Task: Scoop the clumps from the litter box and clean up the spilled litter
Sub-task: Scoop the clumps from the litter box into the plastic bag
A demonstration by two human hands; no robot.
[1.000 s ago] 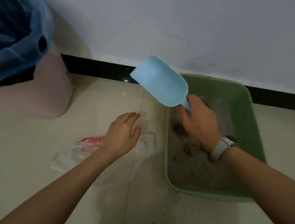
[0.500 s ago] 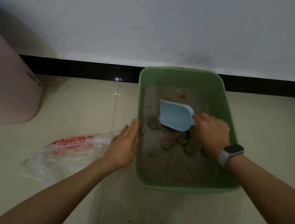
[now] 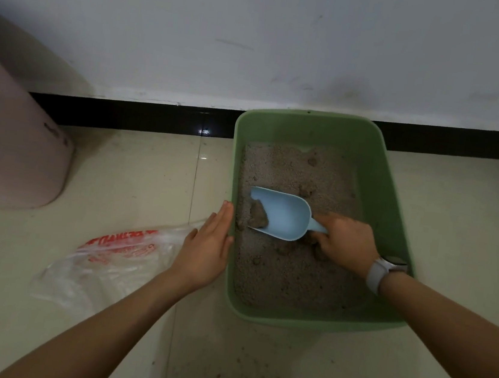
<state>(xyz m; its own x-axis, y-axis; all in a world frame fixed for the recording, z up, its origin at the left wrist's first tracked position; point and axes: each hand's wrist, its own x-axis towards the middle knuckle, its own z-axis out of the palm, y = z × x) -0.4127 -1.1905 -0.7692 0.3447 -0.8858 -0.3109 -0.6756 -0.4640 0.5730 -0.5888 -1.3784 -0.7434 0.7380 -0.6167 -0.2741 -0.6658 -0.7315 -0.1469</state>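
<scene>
A green litter box [image 3: 380, 161] stands on the tiled floor against the wall, filled with grey-brown litter [image 3: 282, 271]. My right hand [image 3: 345, 241] is inside the box, closed on the handle of a light blue scoop [image 3: 286, 215]. The scoop's mouth points left and a dark clump [image 3: 258, 214] lies in its opening. Other clumps [image 3: 306, 192] sit further back in the litter. My left hand [image 3: 208, 246] rests flat against the outside of the box's left wall, fingers extended and holding nothing. Scattered litter grains [image 3: 236, 360] lie on the floor in front of the box.
A clear plastic bag with red print [image 3: 114, 254] lies on the floor left of the box. A pink bin [image 3: 10, 159] with a blue liner stands at the far left. A black skirting strip [image 3: 131, 114] runs along the wall.
The scoop came down from the air at the box's left into the litter and now has a clump at its mouth. My left hand moved from over the bag to the box's left wall.
</scene>
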